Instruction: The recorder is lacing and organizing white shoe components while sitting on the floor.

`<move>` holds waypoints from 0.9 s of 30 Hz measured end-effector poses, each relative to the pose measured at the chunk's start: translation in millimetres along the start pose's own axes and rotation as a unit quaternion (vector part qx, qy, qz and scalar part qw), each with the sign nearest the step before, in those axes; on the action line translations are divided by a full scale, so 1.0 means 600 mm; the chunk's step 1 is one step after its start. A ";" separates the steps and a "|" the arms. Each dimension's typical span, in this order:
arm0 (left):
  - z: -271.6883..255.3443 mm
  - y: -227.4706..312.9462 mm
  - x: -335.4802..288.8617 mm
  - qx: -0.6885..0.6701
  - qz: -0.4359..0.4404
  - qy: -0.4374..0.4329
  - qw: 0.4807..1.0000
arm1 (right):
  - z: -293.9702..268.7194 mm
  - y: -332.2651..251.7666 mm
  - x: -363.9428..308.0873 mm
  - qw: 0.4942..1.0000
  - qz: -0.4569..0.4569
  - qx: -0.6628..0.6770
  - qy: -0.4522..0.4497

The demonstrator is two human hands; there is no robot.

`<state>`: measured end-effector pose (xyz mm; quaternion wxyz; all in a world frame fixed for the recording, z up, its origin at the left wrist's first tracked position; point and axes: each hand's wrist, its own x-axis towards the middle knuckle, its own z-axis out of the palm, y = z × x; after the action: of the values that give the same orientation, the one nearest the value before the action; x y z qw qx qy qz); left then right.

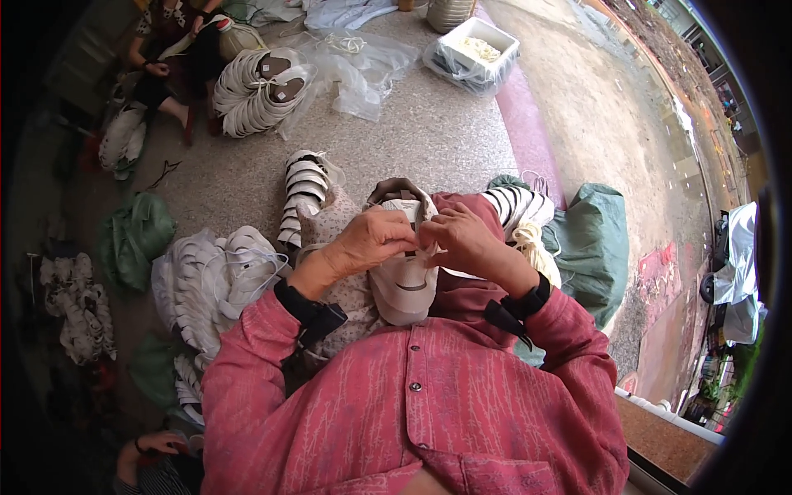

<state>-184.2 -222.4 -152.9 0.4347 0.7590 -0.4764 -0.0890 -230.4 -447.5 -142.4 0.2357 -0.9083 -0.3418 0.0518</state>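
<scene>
A cream shoe upper (403,301) with a brown collar lies across my lap, its toe towards me. My left hand (373,238) is over its left side, thumb and fingers pinched together at the lacing area. From the other side my right hand (469,241) meets it there, fingers also pinched. The fingertips nearly touch, and what lies between them is too small and covered to make out. Beside my right knee hangs a bundle of cream laces (536,252). Nested white uppers (304,196) stand beyond my left knee.
White uppers (194,280) are heaped at left, near a green sack (142,239). Another green sack (592,247) stands at right beside striped-looking stacked uppers (513,206). Farther off are a white tub (452,43), plastic sheeting (359,78) and a seated person (169,62). Another person's hand (162,442) shows lower left.
</scene>
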 end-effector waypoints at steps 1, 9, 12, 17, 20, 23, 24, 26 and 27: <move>0.004 -0.002 0.004 -0.001 0.000 0.000 1.000 | 0.002 0.003 0.000 1.000 0.004 0.026 0.015; 0.006 -0.013 0.029 -0.076 -0.088 -0.083 0.990 | 0.005 0.008 -0.010 0.993 -0.003 0.064 0.095; 0.002 -0.009 0.035 -0.093 -0.104 -0.100 0.985 | 0.007 0.013 -0.008 0.992 -0.018 0.066 0.103; 0.001 -0.007 0.040 -0.105 -0.124 -0.107 0.981 | 0.003 0.017 -0.005 0.992 -0.007 0.101 0.070; -0.005 -0.006 0.031 -0.126 -0.125 -0.054 0.983 | -0.006 0.015 -0.008 0.989 0.002 0.140 0.047; -0.007 -0.001 0.018 -0.150 -0.153 0.032 0.976 | -0.009 0.011 -0.013 0.983 0.039 0.178 0.017; -0.005 0.002 0.013 -0.150 -0.167 0.077 0.971 | -0.006 0.008 -0.013 0.984 0.036 0.176 0.014; 0.007 0.010 0.003 -0.119 -0.149 0.089 0.978 | 0.012 -0.004 -0.007 0.985 0.054 0.136 0.090; 0.015 0.015 -0.006 -0.092 -0.133 0.147 0.976 | 0.019 -0.008 -0.007 0.985 0.049 0.134 0.097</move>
<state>-197.0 -226.5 -152.7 0.5519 0.7773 -0.2920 -0.0768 -239.5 -442.5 -150.2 0.3847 -0.8847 -0.2625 0.0206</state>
